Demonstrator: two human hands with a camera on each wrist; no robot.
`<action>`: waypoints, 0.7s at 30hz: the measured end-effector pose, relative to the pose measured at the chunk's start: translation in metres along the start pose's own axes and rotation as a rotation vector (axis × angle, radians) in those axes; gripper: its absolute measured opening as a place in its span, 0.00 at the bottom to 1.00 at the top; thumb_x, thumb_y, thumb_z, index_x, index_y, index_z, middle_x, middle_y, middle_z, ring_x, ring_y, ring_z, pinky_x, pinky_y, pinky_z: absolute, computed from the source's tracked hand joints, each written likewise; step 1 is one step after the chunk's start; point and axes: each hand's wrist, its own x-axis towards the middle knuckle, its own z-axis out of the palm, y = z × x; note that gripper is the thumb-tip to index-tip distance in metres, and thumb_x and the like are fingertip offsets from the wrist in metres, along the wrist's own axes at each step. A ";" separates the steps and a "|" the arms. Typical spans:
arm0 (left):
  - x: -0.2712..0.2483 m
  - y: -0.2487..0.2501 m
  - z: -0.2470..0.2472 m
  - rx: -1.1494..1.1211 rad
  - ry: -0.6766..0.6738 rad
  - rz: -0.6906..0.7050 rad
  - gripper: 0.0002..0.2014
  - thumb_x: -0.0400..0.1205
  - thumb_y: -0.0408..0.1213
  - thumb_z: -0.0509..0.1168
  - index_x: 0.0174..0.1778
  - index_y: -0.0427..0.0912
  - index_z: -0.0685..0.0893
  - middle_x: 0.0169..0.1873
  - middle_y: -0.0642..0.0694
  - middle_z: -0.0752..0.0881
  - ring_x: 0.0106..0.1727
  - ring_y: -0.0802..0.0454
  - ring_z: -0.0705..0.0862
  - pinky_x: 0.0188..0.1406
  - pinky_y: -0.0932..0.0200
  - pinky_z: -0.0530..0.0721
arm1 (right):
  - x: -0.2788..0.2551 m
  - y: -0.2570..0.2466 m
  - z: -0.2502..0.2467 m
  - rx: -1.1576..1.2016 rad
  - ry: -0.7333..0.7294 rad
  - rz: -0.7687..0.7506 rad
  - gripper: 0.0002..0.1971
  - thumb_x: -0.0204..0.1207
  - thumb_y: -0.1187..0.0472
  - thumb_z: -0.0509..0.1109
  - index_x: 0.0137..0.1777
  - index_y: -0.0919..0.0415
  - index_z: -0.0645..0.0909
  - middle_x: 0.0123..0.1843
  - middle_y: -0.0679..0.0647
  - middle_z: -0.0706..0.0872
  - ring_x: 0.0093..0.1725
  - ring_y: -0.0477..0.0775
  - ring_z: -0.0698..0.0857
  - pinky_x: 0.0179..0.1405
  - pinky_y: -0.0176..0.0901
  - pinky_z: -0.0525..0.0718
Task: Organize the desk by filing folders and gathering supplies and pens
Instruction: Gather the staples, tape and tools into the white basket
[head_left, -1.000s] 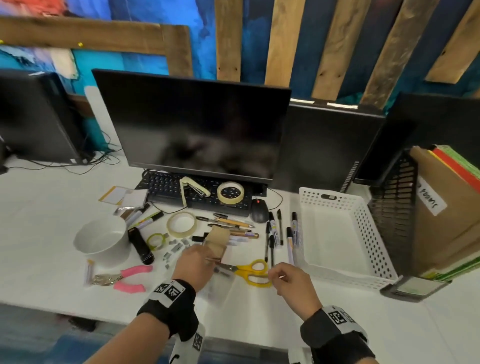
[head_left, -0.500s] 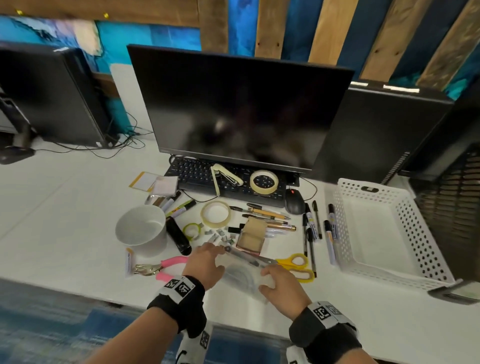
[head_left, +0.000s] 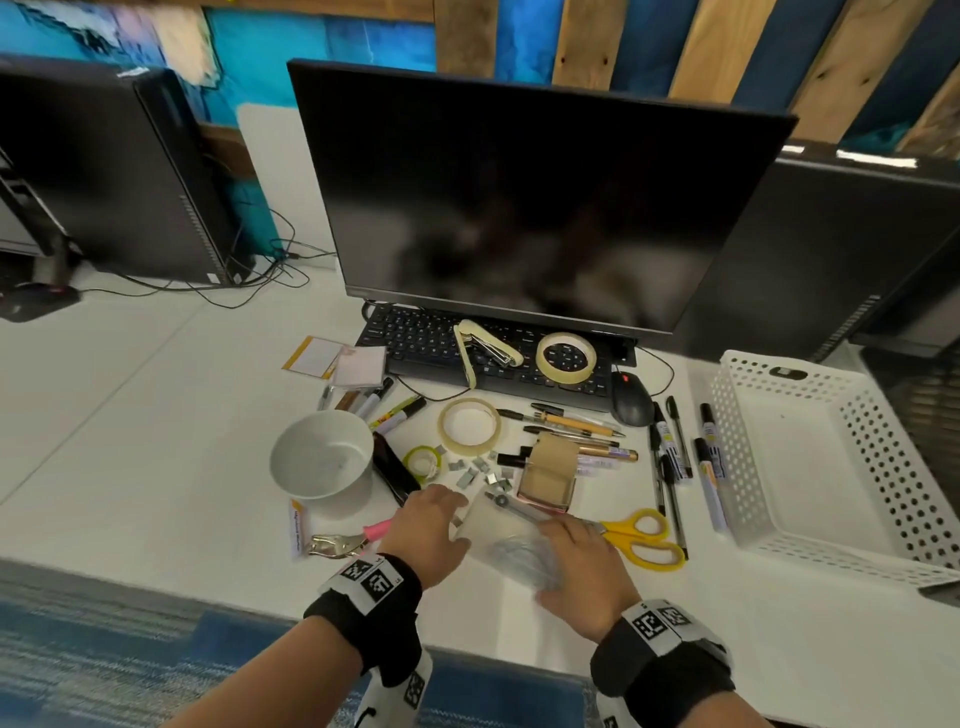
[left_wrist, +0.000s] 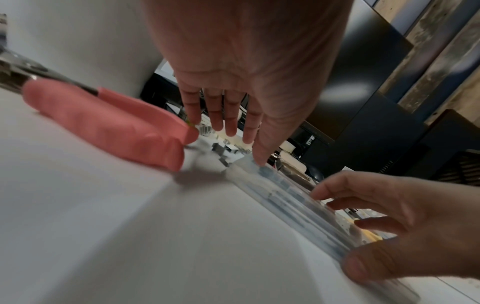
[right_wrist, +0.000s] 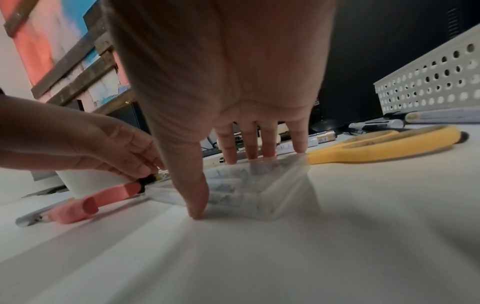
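**Two hands on a clear plastic bag at the front of the desk**

A small bag (head_left: 511, 545) of thin, clear, crinkled plastic lies flat on the smooth white desk (head_left: 130, 441), near its front edge. Inside it are small grey metal pieces, but they are too blurred to name. The left hand (head_left: 428, 530) is at the bag's left edge. Its fingers (left_wrist: 231, 115) are straight and relaxed, pointing down to the desk, and its thumb tip touches the bag's edge. The right hand (head_left: 582, 566) is spread over the right part of the bag. Its fingers (right_wrist: 249, 139) are straight, with the tips on the far side of the bag, and the thumb presses on the desk at the near side, so the bag is between thumb and fingers. Neither hand curls around the bag.

Just right of the bag lie scissors (head_left: 641, 538) with glossy yellow loop handles. To the left is a metal punch tool (head_left: 345, 540) with soft pink grips, close to the left hand. Behind the bag stands a small open cardboard box (head_left: 548, 475), and loose metal clips (head_left: 475, 470) are scattered near it. A round white bowl (head_left: 322, 457) is further left. Two rings of tape are here: one (head_left: 470, 427) on the desk, one (head_left: 566, 357) on the black keyboard (head_left: 421, 338). Pens and markers (head_left: 675, 447) lie in a row beside a white plastic basket (head_left: 737, 431) with perforated walls.
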 end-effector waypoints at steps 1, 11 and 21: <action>0.000 -0.002 -0.001 -0.005 -0.008 0.000 0.26 0.77 0.46 0.66 0.73 0.47 0.72 0.70 0.49 0.72 0.71 0.48 0.70 0.72 0.55 0.70 | 0.003 -0.001 -0.001 -0.015 -0.017 0.016 0.33 0.67 0.49 0.70 0.73 0.49 0.64 0.74 0.48 0.68 0.72 0.54 0.69 0.70 0.46 0.71; -0.010 -0.014 -0.028 -0.011 -0.023 -0.068 0.20 0.76 0.51 0.66 0.61 0.48 0.79 0.58 0.52 0.81 0.57 0.53 0.82 0.51 0.62 0.79 | 0.026 -0.010 -0.010 0.002 -0.142 0.080 0.39 0.63 0.43 0.74 0.72 0.52 0.64 0.72 0.51 0.70 0.69 0.56 0.72 0.67 0.50 0.73; -0.025 -0.039 -0.027 0.196 -0.111 -0.179 0.40 0.63 0.63 0.70 0.71 0.55 0.71 0.65 0.50 0.74 0.69 0.48 0.72 0.67 0.51 0.76 | 0.032 -0.012 -0.006 -0.051 -0.173 0.103 0.50 0.59 0.44 0.78 0.79 0.52 0.56 0.77 0.53 0.66 0.74 0.59 0.68 0.73 0.58 0.70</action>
